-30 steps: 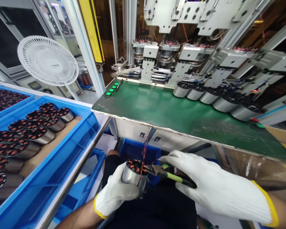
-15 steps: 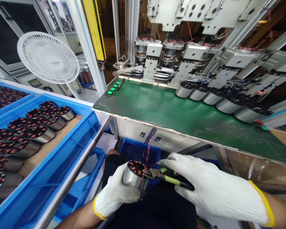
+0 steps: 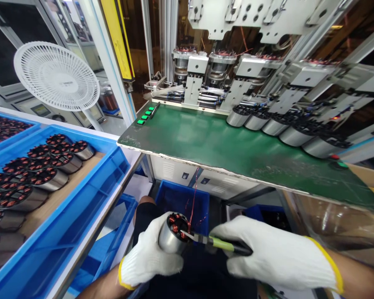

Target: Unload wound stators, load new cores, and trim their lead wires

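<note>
My left hand (image 3: 154,249), in a white glove with a yellow cuff, grips a motor stator (image 3: 171,237) by its silver side. The stator's open end, with copper windings and black insulation, faces up and is tilted toward me. Green-and-black handled cutting pliers (image 3: 220,243) are held in my right hand (image 3: 264,253), gloved the same way. The pliers' jaws reach over the stator's right rim, beside the thin red copper wire (image 3: 192,203) that rises from it. Whether the jaws touch the wire I cannot tell.
A blue tray (image 3: 90,195) at the left holds several wound stators (image 3: 50,178). Ahead, a green worktop (image 3: 199,133) carries a row of unwound-looking stators (image 3: 258,120) before a winding machine (image 3: 246,68). A blue bin (image 3: 174,195) sits below the worktop. A white fan (image 3: 57,77) stands back left.
The pliers' handles have come closer together, and their jaws lie further over the stator's rim. My right hand has moved slightly left and down. The left hand keeps hold of the stator.
</note>
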Available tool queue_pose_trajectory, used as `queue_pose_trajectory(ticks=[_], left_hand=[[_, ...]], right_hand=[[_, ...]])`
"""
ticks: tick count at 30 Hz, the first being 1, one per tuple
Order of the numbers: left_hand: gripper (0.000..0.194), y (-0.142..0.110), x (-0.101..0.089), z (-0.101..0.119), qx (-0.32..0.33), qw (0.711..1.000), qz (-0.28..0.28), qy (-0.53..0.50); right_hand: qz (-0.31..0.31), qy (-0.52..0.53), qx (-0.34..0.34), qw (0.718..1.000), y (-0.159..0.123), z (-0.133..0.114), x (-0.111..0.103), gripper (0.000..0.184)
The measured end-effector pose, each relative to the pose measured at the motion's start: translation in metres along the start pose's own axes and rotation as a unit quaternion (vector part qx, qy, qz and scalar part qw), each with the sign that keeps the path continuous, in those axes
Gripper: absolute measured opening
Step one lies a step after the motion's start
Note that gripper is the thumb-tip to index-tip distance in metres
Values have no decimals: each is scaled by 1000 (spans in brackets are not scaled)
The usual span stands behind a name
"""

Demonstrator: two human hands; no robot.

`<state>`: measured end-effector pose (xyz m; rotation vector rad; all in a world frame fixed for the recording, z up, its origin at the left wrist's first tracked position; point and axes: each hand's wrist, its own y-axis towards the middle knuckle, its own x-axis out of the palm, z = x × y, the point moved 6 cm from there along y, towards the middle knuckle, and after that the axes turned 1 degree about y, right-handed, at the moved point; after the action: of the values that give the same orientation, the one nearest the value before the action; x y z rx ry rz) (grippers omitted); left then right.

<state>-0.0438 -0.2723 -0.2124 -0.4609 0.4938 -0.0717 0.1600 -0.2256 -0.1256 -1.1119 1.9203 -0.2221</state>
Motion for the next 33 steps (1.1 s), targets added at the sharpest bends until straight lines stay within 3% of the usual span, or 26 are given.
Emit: queue_pose_trajectory(ticks=[2,4,6,8,13,19,28,33], left_hand=[[86,-2,0,5,47,999,2,-13],[83,-5,-2,12,104,994,18,-20],[79,-8,-6,19,161,986,46,-23],[78,-11,-11,23,202,976,79,-22],[78,-19,-14,28,243,963,114,13],[75,-26,-15,31,223,966,130,-6],[77,-19,-17,21,220,966,136,-2],[76,-22,-14,25,229,966,123,-9]], right_hand=[[-10,3,8,1000,-5,-2,0,31],[89,-59,18,994,-12,1,-8,44],[202,-147,40,967,-21,8,-14,57],[242,-210,73,944,-26,16,-11,64],[243,-253,104,931,-21,19,2,69],[253,-280,79,923,-13,6,3,71],[241,-278,62,928,-14,9,4,72],[252,-299,57,919,-8,-1,3,71]])
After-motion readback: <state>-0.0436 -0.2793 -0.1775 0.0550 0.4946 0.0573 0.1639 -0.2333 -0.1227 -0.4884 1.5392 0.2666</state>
